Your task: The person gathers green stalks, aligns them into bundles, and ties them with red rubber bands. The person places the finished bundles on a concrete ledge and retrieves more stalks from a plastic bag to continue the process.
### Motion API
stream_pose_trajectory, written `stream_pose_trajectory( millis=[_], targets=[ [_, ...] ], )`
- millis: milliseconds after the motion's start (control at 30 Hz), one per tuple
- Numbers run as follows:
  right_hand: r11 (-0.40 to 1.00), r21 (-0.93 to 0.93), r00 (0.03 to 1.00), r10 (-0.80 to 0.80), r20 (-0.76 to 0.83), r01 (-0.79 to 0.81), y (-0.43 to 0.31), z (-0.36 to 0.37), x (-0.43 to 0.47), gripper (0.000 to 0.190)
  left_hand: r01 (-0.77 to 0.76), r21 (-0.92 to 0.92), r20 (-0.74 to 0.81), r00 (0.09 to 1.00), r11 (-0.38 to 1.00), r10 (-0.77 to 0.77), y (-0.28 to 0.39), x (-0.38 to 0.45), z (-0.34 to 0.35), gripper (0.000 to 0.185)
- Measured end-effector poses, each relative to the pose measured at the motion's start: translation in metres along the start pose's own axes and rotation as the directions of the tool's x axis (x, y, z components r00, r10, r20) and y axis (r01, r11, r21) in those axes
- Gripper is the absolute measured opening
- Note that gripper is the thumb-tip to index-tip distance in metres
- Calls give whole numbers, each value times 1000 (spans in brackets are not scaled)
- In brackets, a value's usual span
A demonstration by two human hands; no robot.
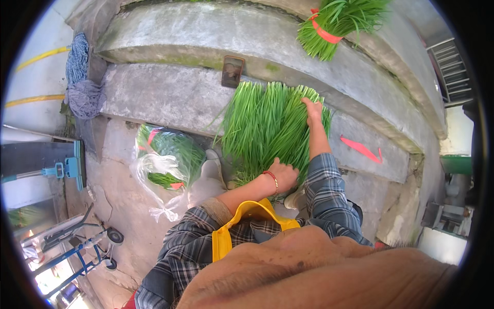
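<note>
A broad pile of long green garlic chives [254,119] lies over the edge of a concrete step, pale cut ends at the far side. My right hand [313,110] grips the right part of the pile near those ends, its thumb on top and its other fingers mostly hidden. Lower down, my left hand [285,175], with a red bracelet [273,178] at the wrist, is curled against the leafy ends. Whether its fingers close around leaves is hidden. To the right of the pile, a loose pink-red strip [361,148] rests on the step.
A clear plastic bag [170,162] of tied greens stands on the ground at left. A phone [232,72] leans behind the pile. Another bunch [328,29], bound in red, sits on a higher step [200,31]. A mop head [83,85] and a blue hand truck [87,255] are at left.
</note>
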State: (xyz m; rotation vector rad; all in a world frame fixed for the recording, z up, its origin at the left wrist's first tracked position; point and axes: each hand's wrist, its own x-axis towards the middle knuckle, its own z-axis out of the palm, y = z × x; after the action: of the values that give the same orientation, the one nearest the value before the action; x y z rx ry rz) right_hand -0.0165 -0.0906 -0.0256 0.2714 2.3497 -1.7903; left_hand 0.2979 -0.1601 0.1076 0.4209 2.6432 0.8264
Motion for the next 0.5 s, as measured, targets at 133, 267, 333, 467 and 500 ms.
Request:
stream_pose_trajectory(
  millis=[133,267,333,467,500],
  targets=[
    [957,283,980,3,199,-61,-28,-1,-39,47,43,-35,-6,999,998,-43,-6,-2,3,38],
    [901,419,940,-44,337,-108,-36,-13,-51,34,43,-38,3,999,998,-43,-5,1,2,37],
    [899,428,922,-86,377,-91,-39,-20,-50,32,33,-41,21,999,999,-32,-3,4,3,37],
    [927,336,899,4,438,-168,-52,-18,-49,31,37,-39,4,999,999,-36,-4,2,4,37],
    [937,306,911,31,411,-170,-53,-17,-48,33,34,-40,8,999,999,-34,-4,3,4,37]
  ],
)
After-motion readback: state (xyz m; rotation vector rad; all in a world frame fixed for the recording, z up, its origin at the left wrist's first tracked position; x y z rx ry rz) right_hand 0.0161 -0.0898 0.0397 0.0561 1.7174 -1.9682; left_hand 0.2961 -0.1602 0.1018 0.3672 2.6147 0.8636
